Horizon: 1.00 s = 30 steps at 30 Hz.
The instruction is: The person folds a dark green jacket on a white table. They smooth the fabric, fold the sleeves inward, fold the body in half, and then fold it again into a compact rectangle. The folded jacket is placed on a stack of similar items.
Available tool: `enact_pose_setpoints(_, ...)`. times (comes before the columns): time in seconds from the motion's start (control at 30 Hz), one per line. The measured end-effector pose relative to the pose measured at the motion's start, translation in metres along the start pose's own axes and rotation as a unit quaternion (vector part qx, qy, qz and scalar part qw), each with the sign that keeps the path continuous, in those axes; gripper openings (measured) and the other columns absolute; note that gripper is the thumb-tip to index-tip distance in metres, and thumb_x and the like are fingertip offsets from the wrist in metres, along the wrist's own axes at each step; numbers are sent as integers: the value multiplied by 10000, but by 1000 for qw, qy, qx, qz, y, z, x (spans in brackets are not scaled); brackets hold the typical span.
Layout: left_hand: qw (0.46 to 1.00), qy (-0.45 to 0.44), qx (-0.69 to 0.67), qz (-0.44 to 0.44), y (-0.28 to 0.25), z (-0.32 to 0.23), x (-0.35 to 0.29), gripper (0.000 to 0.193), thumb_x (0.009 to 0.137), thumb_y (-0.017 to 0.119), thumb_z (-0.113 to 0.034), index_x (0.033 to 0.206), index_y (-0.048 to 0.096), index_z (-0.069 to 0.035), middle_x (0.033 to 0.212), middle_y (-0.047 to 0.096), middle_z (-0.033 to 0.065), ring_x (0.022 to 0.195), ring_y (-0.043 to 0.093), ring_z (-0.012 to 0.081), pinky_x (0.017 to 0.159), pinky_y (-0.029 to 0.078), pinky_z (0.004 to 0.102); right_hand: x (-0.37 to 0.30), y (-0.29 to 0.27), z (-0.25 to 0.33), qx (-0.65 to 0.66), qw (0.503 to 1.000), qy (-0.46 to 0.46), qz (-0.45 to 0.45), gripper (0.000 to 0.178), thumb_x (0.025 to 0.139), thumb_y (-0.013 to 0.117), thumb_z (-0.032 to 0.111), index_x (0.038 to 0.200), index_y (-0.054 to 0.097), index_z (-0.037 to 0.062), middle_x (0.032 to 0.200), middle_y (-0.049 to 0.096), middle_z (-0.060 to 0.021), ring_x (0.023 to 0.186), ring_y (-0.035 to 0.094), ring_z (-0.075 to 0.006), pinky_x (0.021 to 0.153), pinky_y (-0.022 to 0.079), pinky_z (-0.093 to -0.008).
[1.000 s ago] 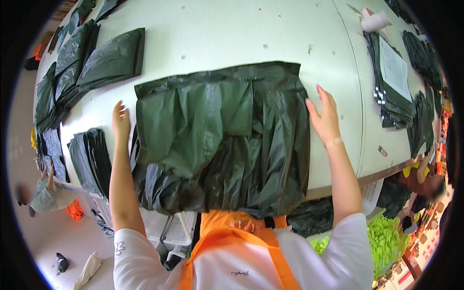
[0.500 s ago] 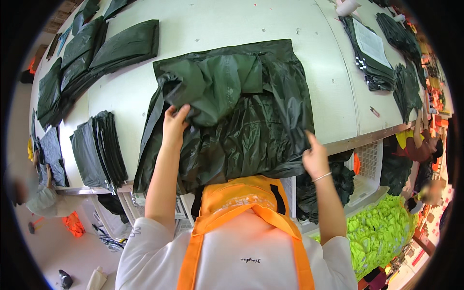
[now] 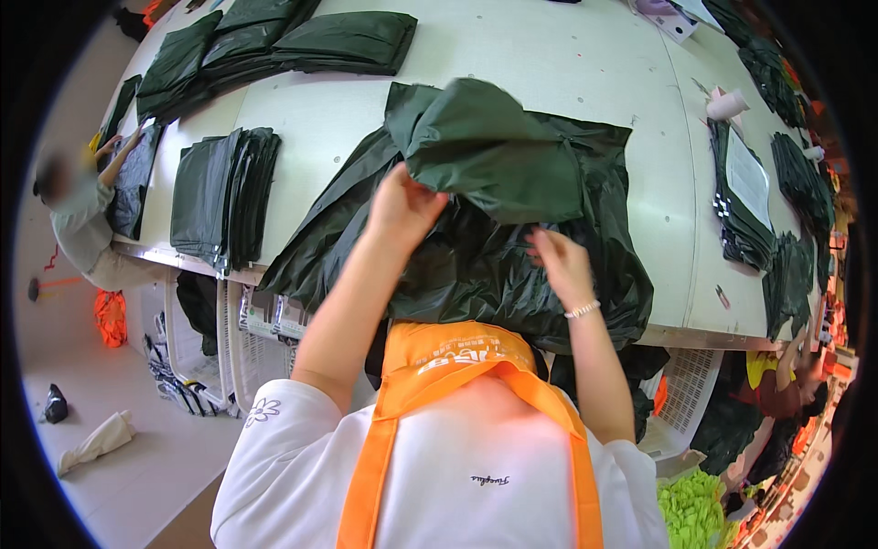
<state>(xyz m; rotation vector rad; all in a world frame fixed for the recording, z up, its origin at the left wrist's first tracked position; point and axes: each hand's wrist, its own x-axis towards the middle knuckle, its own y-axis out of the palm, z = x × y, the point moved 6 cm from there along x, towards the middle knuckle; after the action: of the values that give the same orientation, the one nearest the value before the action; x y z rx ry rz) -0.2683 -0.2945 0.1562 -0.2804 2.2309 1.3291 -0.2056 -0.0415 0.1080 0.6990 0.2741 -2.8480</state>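
A dark green, shiny waterproof garment (image 3: 476,270) lies spread on the worktable in front of me, its lower edge hanging over the near side. My left hand (image 3: 402,203) is closed on the edge of a raised, rumpled flap of it (image 3: 503,160), which has a duller green side showing. Just below that flap, my right hand (image 3: 562,267) rests over the garment's front with its fingers curled in. What those fingertips hold, if anything, is too small to make out.
Folded dark green garments form stacks on the pale table (image 3: 540,69), including a near-left stack (image 3: 224,197). A papered pile (image 3: 739,197), a white roll (image 3: 727,104) and small snips (image 3: 722,296) are at right. White baskets (image 3: 688,398) stand below. A co-worker (image 3: 87,220) works at left.
My left hand has lifted the flap and turned it over farther up the garment. My right hand has moved inward from the garment's right edge to its middle. The whole view has shifted.
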Motion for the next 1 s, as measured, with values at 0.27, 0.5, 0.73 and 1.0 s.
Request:
enact_pose_setpoints(0.27,996,-59,-45,41,-9,100,-62,170,902,513,-223,1013,570,-107,1008,611,7,936,556,134,862,428,311,20,-41,63,434,887,-128,-93,467,928,493,333,1336,417,117,1308,491,-105,1160,503,-250,966,413,-412)
enact_pose_setpoints(0.5,987,-44,152,7,-18,112,-75,147,889,615,-148,982,600,-35,821,593,2,720,547,80,653,443,231,36,-72,81,149,978,-71,-129,629,807,690,89,1342,360,85,923,593,-44,709,502,-84,593,436,-222)
enact_pose_setpoints(0.73,921,52,384,-31,-18,119,-70,165,832,664,-113,957,654,-5,661,583,-17,541,474,30,500,392,198,20,-113,16,-442,853,1,-277,579,755,649,28,1292,435,34,1135,493,-184,1016,529,-358,904,434,-396)
enact_pose_setpoints(1.0,844,102,526,38,-8,109,-74,131,794,677,-54,908,669,11,683,640,32,571,552,50,522,439,201,-7,23,157,-312,855,-413,-22,171,852,568,118,992,624,36,1022,622,-125,904,614,-294,741,511,-354)
